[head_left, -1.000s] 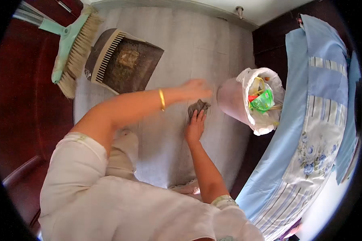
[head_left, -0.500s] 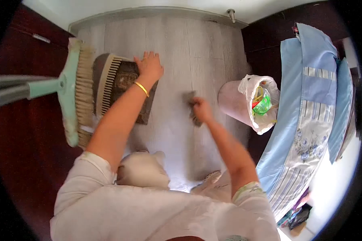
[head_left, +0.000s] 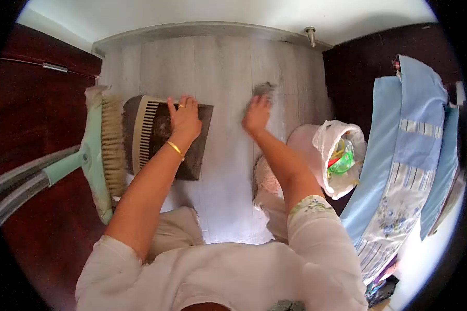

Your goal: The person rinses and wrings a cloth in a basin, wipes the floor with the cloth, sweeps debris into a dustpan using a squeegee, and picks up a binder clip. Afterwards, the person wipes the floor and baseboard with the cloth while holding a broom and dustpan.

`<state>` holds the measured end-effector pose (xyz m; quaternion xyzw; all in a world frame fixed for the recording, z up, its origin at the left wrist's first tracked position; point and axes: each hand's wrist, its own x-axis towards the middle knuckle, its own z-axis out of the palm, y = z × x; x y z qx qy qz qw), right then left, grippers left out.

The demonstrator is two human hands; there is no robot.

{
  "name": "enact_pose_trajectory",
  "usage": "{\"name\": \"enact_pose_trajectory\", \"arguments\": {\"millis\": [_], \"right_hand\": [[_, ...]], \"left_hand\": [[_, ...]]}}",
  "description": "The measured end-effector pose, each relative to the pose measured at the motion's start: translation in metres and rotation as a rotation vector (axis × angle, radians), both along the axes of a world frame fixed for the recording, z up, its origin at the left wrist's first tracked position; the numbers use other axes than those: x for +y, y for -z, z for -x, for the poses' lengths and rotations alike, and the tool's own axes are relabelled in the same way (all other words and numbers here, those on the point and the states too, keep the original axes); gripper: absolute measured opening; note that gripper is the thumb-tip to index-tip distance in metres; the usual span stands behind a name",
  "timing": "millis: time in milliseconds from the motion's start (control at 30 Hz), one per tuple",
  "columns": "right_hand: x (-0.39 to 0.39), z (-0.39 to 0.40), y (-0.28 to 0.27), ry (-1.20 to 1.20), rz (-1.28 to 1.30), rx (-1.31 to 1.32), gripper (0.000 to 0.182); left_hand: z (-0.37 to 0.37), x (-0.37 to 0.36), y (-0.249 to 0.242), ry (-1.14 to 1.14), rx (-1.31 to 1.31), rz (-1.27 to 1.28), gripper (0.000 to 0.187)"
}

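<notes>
A dustpan (head_left: 201,147) with a row of pale comb teeth lies on the floor, its inside dark and dusty. My left hand (head_left: 186,120) rests over its upper edge, fingers stretched out; a ring and a gold bangle show. To the right, above the bare floorboards, my right hand (head_left: 257,115) is closed on a grey rag (head_left: 265,89), which sticks out past the fingers and is slightly blurred. Against the dustpan's left end stands a broom (head_left: 92,155) with a mint-green head and beige bristles.
A pink bin (head_left: 306,147) lined with a white bag holds colourful rubbish on the right. Beside it hangs blue patterned bedding (head_left: 394,155). Dark red wood panels (head_left: 36,119) stand at left. A door stop (head_left: 310,36) is on the far baseboard.
My right hand has moved the grey rag forward across the floor, away from my body. My left hand has shifted from the dustpan's far right corner onto its upper edge.
</notes>
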<state>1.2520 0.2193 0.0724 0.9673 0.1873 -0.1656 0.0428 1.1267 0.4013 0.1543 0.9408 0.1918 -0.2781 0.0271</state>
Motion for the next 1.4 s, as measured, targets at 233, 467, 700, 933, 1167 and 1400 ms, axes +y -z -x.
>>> {"name": "enact_pose_trajectory", "arguments": {"millis": [233,467,700,933,1167,1400], "right_hand": [[-0.034,-0.103,0.001,-0.477,-0.130,0.168,0.055],[0.060,-0.131,0.038,-0.271,-0.440,0.037,0.052],[0.013,-0.196,0.008,0.249,-0.645,0.187,0.049],[-0.069,-0.348,-0.025,0.750,-0.701,-0.400,0.057],[-0.053,-0.386,-0.005,0.787,-0.533,-0.289,0.049],[0.013,-0.286,0.018,0.338,-0.696,-0.400,0.042]], "left_hand": [[-0.010,-0.008,-0.012,-0.148,0.074,0.048,0.071],[-0.022,-0.034,0.000,-0.112,0.005,0.036,0.081],[-0.085,-0.062,0.020,-0.017,0.172,0.134,0.095],[-0.089,-0.062,0.022,0.025,0.217,0.078,0.100],[-0.096,-0.058,0.015,0.051,0.292,0.100,0.100],[-0.097,-0.061,0.018,0.084,0.280,0.054,0.097]]}}
